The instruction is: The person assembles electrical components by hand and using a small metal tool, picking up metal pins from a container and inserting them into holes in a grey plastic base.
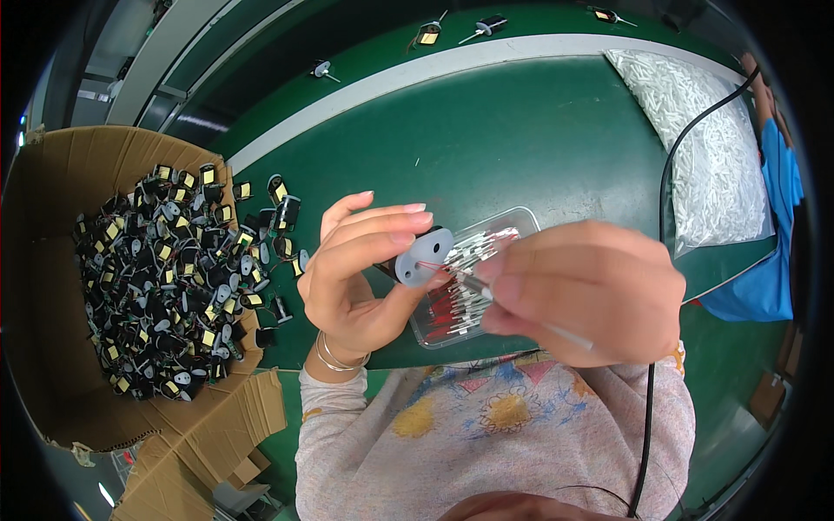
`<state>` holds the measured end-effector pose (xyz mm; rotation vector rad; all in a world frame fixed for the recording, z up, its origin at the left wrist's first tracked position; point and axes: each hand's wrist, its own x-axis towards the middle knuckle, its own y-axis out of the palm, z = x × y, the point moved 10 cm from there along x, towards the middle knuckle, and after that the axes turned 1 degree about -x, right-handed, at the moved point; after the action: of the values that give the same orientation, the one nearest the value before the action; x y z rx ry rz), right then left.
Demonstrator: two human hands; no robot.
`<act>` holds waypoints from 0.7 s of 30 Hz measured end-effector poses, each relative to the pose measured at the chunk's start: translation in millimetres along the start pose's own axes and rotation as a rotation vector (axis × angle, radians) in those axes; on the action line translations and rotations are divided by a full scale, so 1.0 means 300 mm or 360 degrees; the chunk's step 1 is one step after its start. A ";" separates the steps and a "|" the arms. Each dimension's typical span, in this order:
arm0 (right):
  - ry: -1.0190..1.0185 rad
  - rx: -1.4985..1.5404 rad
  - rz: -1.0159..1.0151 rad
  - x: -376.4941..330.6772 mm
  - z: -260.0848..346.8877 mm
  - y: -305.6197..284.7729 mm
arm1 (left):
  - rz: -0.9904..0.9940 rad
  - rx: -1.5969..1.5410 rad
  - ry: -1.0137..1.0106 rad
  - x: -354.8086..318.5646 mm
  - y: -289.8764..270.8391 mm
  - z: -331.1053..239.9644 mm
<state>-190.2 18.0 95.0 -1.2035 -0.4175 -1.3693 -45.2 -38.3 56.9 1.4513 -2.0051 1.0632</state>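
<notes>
My left hand (360, 269) grips a small black cylindrical part with a grey oval end plate (426, 256), holding it tilted above the table. Two dark holes show in the plate, and thin red wires come off it. Close to its right, my right hand (591, 291) is closed in a pinch on a slim rod with a grey metal-like tip and a whitish rear end (569, 336). The rod's tip is near the red wires; motion blur hides whether they touch. Beneath both hands sits a clear plastic tray (532, 217) of thin white and red pieces, partly covered by the right hand.
At the left, a cardboard box (52, 252) holds many similar black parts, and several (287, 213) lie beside it on the green table (347, 148). A clear bag of white tubes (695, 148) lies at right near a black cable (665, 187). A co-worker's blue sleeve (777, 165) shows beyond.
</notes>
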 end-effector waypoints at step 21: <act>0.0172 0.0010 -0.0002 0.013 -0.055 0.035 | 0.0080 -0.0715 -0.0473 -0.033 0.042 0.071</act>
<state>-186.6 -0.1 87.3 -1.1183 -0.3459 -1.4257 -51.8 -47.3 32.7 1.3738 -2.3035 0.3832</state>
